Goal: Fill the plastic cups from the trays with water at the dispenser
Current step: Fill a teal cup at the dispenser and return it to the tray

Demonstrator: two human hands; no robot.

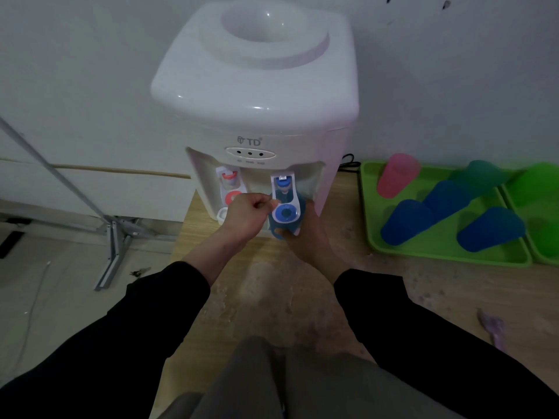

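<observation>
Plain white wall (90, 55) at far side, worn wooden floor (272, 297) near, grey metal stand (112, 237) at left, dim light.

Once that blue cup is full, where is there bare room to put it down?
The wooden floor between the dispenser and the green tray is bare, and so is the tray's near left corner. The tray's middle is crowded with upturned cups.

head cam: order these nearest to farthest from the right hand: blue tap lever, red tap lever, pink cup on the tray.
1. Blue tap lever: directly above the right hand, which holds a blue cup under it.
2. Red tap lever: to the left, beyond the left hand.
3. Pink cup: far right, back of the green tray.
</observation>
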